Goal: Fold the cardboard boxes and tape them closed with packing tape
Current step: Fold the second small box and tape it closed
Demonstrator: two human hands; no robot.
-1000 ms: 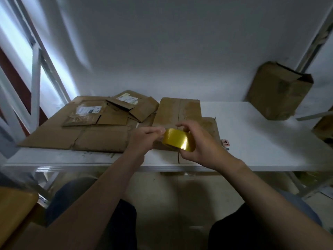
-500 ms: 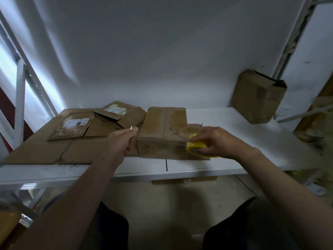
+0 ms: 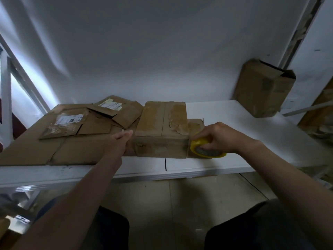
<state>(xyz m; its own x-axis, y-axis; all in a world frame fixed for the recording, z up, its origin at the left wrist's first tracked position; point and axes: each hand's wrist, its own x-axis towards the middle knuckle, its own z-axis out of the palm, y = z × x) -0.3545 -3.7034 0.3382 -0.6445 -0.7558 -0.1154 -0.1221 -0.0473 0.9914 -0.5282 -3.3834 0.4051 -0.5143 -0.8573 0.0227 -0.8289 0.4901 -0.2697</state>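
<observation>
A folded brown cardboard box (image 3: pixel 162 129) stands on the white table (image 3: pixel 234 127), its top flaps closed along a centre seam. My left hand (image 3: pixel 120 141) rests against the box's left side with fingers extended; something thin shows at its fingertips, too small to identify. My right hand (image 3: pixel 219 138) grips a yellow roll of packing tape (image 3: pixel 205 150) at the box's lower right corner, touching the table. An open flap (image 3: pixel 195 125) sticks out behind the roll.
Flattened cardboard sheets (image 3: pixel 72 139) with white labels cover the table's left half. A taller, open cardboard box (image 3: pixel 263 89) stands at the back right against the wall. A window frame (image 3: pixel 10 83) runs along the left. My knees are under the table's front edge.
Both hands held the tape roll in front of the box a second ago. The right hand has carried the roll down to the box's right corner; the left hand moved to its left side.
</observation>
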